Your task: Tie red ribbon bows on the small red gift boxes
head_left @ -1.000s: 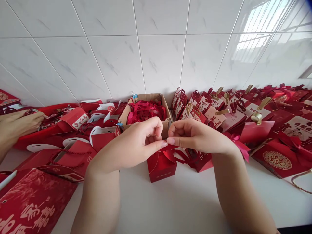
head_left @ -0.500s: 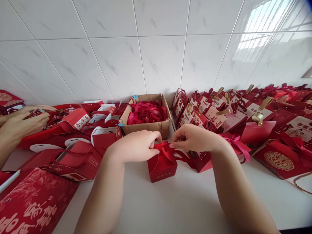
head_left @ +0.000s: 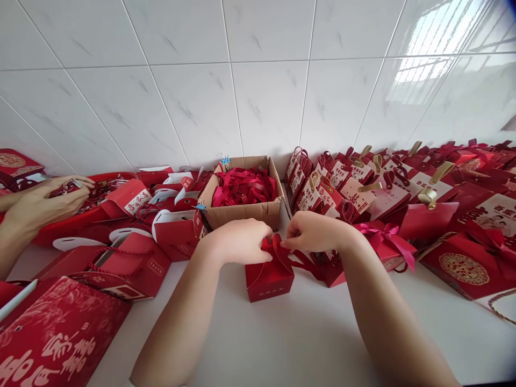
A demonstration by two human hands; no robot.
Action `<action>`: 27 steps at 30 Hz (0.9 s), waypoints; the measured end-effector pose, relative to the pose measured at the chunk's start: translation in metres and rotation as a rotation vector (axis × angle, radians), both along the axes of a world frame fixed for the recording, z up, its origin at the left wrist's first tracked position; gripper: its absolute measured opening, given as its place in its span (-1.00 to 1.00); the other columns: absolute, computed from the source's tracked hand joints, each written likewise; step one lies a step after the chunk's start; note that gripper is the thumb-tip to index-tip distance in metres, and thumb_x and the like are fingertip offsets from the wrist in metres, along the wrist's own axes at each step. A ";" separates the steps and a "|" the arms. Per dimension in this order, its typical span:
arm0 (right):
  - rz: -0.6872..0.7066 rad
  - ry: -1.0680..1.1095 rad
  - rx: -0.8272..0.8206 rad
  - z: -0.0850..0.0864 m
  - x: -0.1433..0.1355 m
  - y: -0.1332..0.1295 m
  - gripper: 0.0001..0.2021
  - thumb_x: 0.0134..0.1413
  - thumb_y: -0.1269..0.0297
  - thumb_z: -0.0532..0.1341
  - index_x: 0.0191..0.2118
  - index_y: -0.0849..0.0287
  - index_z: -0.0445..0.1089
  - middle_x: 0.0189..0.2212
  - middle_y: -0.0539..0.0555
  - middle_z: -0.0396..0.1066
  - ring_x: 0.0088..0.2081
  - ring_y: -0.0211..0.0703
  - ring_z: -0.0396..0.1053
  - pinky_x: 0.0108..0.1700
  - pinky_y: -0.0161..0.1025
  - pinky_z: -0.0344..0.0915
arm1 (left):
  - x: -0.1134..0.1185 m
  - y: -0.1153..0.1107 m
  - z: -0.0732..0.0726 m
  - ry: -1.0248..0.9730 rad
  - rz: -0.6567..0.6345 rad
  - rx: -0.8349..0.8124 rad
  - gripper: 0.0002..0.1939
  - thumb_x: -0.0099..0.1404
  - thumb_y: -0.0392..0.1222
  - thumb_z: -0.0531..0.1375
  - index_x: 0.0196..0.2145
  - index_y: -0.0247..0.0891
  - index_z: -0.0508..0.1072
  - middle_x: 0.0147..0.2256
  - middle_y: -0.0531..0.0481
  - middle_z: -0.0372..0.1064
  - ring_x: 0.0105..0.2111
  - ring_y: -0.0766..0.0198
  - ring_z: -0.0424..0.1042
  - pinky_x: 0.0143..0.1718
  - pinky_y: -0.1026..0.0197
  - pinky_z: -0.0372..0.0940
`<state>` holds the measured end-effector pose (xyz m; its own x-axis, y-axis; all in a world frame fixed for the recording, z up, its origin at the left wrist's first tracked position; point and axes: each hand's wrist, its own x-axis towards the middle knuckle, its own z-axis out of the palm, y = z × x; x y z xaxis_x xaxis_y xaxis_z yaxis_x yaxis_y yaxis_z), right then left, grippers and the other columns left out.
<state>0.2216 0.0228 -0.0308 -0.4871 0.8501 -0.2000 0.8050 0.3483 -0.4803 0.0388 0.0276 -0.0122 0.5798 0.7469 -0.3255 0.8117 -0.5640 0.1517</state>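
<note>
A small red gift box (head_left: pixel 270 282) sits on the white table in front of me, its top flaps folded together. A red ribbon (head_left: pixel 306 262) runs from the top of the box off to its right. My left hand (head_left: pixel 245 239) is closed at the upper left of the box, pinching the ribbon near the top. From the right, my right hand (head_left: pixel 312 231) pinches the ribbon close to the same spot. The fingertips of both hands are only a short way apart. Part of the ribbon is hidden behind my fingers.
Behind the box stands a cardboard carton (head_left: pixel 242 215) of loose red ribbons. Finished-looking gift boxes (head_left: pixel 358 196) crowd the right. Open red boxes (head_left: pixel 121 263) fill the left. A co-worker's hands (head_left: pixel 48 201) hold wrapped items over a red tray (head_left: pixel 64 223).
My left hand has shifted right, closer to my right hand over the top of the box. The co-worker's hands have moved slightly as well. The box stays in place.
</note>
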 end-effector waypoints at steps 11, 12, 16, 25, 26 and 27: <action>-0.003 0.027 0.009 -0.006 0.000 0.003 -0.77 0.01 0.17 0.16 -0.55 0.17 0.35 -0.60 0.00 0.33 -0.57 -0.28 0.18 -0.55 -0.30 0.06 | 0.002 0.005 0.000 -0.118 0.027 -0.038 -0.90 0.05 -0.23 0.04 -0.56 -0.21 0.30 -0.59 0.06 0.28 -0.62 0.32 0.15 -0.65 0.26 -0.04; -0.019 0.048 0.032 -0.006 0.001 0.002 -0.80 0.02 0.16 0.17 -0.49 0.17 0.37 -0.53 0.02 0.37 -0.53 -0.26 0.22 -0.53 -0.31 0.09 | 0.002 0.005 0.001 -0.148 0.025 -0.044 -0.91 0.05 -0.23 0.04 -0.55 -0.21 0.30 -0.58 0.07 0.28 -0.62 0.33 0.15 -0.64 0.26 -0.03; 0.014 0.249 0.106 -0.001 0.004 -0.002 -0.78 0.13 0.15 0.11 -0.20 0.15 0.36 -0.28 0.07 0.41 -0.33 -0.19 0.31 -0.34 -0.30 0.21 | -0.004 0.003 0.005 -0.351 0.037 -0.071 -0.89 0.14 -0.19 0.05 -0.50 -0.23 0.29 -0.59 0.12 0.18 -0.62 0.39 0.07 -0.61 0.29 -0.04; 0.213 0.690 -0.048 0.006 -0.003 -0.007 -0.68 0.19 0.04 0.08 -0.37 0.21 0.31 -0.55 -0.09 0.11 -0.51 -0.35 0.05 -0.47 -0.36 0.06 | -0.020 -0.013 0.024 -0.631 0.162 -0.057 -0.85 0.25 -0.10 0.02 -0.40 -0.21 0.26 -0.57 0.15 0.16 -0.58 0.40 0.09 -0.56 0.34 0.00; 0.192 0.719 -0.053 0.007 -0.003 -0.007 -0.68 0.18 0.03 0.10 -0.40 0.22 0.29 -0.56 -0.11 0.08 -0.53 -0.37 0.01 -0.50 -0.37 0.03 | -0.022 -0.013 0.025 -0.592 0.178 -0.042 -0.84 0.25 -0.07 0.03 -0.39 -0.20 0.27 -0.56 0.15 0.17 -0.58 0.39 0.10 -0.56 0.34 0.01; 0.161 0.750 -0.047 0.008 -0.003 -0.008 -0.67 0.16 0.03 0.12 -0.42 0.22 0.27 -0.57 -0.11 0.07 -0.54 -0.38 -0.01 -0.51 -0.37 0.01 | -0.025 -0.012 0.025 -0.526 0.193 -0.034 -0.81 0.24 -0.02 0.05 -0.38 -0.19 0.27 -0.55 0.14 0.20 -0.57 0.38 0.13 -0.57 0.33 0.02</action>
<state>0.2185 0.0147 -0.0228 -0.6240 0.7557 0.1987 0.1986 0.3994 -0.8950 0.0136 0.0153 0.0124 0.5244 0.8497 -0.0553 0.7096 -0.4002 0.5799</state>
